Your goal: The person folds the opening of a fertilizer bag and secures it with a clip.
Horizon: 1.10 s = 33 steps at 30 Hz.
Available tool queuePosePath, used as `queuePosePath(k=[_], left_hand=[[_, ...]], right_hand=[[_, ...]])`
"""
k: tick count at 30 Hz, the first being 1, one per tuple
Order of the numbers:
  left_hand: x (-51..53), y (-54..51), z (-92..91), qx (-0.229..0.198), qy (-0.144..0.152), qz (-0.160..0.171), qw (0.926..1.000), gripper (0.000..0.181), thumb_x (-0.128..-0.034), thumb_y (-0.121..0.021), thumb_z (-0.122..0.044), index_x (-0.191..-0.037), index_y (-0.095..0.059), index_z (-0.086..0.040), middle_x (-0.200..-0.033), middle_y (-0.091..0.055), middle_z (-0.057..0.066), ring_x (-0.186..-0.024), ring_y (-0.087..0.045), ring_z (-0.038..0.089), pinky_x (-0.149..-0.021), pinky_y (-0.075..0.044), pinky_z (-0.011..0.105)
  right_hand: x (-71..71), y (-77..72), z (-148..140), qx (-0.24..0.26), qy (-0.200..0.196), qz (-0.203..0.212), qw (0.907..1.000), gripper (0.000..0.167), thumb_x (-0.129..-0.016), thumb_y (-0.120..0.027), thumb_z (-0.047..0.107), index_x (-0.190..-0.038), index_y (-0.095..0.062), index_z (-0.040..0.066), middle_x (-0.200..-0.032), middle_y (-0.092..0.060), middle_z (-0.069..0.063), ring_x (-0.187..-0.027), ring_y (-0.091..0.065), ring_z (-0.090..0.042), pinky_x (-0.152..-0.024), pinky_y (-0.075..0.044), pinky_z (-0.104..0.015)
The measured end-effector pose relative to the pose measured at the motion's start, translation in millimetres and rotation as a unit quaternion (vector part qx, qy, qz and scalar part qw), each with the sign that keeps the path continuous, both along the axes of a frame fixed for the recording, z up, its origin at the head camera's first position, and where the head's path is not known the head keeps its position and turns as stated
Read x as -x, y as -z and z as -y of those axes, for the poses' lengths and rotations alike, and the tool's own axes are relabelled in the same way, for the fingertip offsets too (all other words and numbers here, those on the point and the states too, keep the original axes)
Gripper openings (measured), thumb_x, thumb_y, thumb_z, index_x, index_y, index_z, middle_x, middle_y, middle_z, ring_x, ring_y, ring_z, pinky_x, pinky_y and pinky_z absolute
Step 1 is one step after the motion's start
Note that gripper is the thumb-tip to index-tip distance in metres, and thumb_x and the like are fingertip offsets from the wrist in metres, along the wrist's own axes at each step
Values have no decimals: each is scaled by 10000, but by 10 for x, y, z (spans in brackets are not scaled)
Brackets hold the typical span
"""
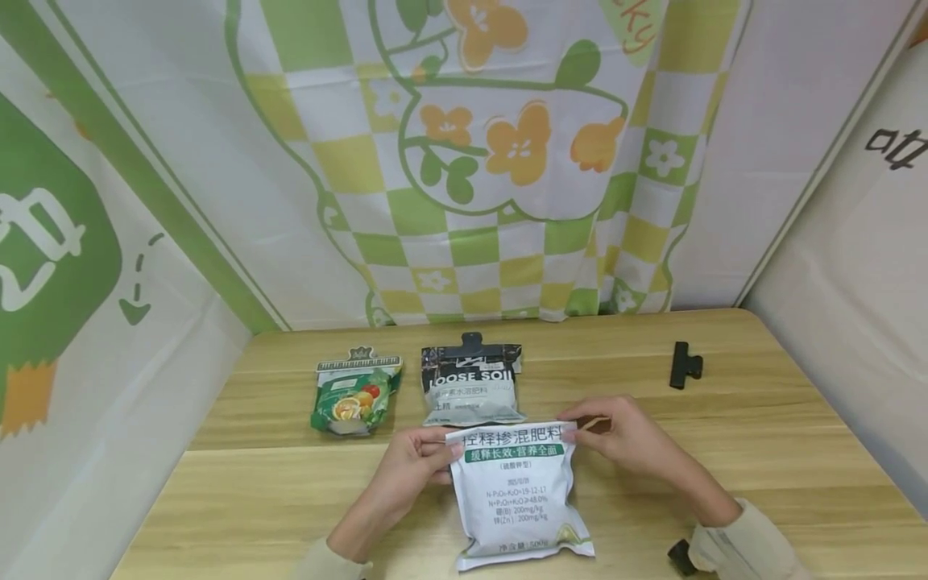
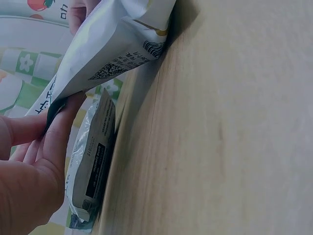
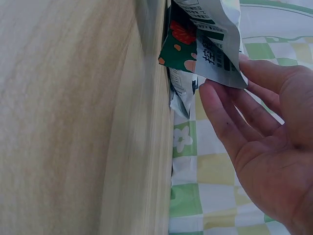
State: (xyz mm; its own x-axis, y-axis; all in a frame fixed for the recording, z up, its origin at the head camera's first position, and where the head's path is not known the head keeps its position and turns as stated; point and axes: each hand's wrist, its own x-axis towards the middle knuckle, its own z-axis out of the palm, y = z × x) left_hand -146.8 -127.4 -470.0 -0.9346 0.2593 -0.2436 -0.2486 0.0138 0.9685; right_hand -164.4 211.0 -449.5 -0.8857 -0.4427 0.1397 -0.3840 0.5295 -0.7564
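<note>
A white fertilizer bag (image 1: 515, 499) with printed Chinese text is near the front middle of the wooden table. At its upper left corner my left hand (image 1: 402, 475) pinches the edge between thumb and fingers, seen closely in the left wrist view, where the hand (image 2: 36, 166) grips under the fold. My right hand (image 1: 631, 439) pinches the upper right corner. In the right wrist view, thumb and fingertips of that hand (image 3: 274, 127) meet at the bag's corner (image 3: 220, 61), beside a dark green printed part. The bag's top edge looks folded over.
Behind the bag lies a black-and-grey "LOOSE SOIL" bag (image 1: 471, 395) with a black clip (image 1: 471, 346) on top. A green fruit-printed pouch (image 1: 355, 403) with a decorative clip (image 1: 358, 362) is at left. One black clip (image 1: 679, 365) lies back right; another (image 1: 680, 557) is beside the right sleeve.
</note>
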Motion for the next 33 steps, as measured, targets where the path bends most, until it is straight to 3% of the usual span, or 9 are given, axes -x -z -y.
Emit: queuePosePath(k=[6,18,25,30,33], left_hand=[[-6,4,6,2,21,29,10000,374,-956,-724,-53,-1286,-654,109,-1121,-792,209,-837,-794,143,-761,-675,260],[-12,-7,17,-58,80,60,9999,339,-961,-721,-53,-1235,-658,137,-1109,-791,217,-840,-799,140,-772,-674,261],[-10,-5,25,-72,114,76,9999,324,-955,-726,-50,-1211,-664,139,-1079,-801,203,-825,-796,134,-767,-675,261],[0,11,19,-72,11,150,9999,308,-944,-740,-46,-1184,-674,135,-1040,-812,184,-802,-789,127,-745,-674,253],[5,17,17,-85,-39,191,9998,301,-940,-747,-46,-1173,-676,131,-1031,-813,179,-804,-790,131,-749,-676,258]], right_hand=[[-6,-29,-10,-2,131,226,9997,281,-966,-765,237,-1195,-777,76,-1163,-802,-57,-998,-735,-91,-874,-650,-251],[16,-117,-169,-15,385,-214,9990,226,-995,-724,192,-1177,-774,66,-1137,-806,-81,-984,-733,-84,-835,-647,-255],[22,-176,-286,-86,720,-174,9972,192,-1011,-715,221,-1168,-783,135,-1154,-806,-66,-983,-722,-35,-827,-637,-240],[42,-228,-437,-149,953,-463,9943,174,-1013,-714,212,-1140,-791,122,-1105,-815,-60,-925,-721,-5,-768,-633,-220],[51,-253,-562,-203,1131,-399,9926,203,-1024,-701,224,-1166,-783,104,-1126,-808,-91,-913,-730,-27,-741,-622,-212]])
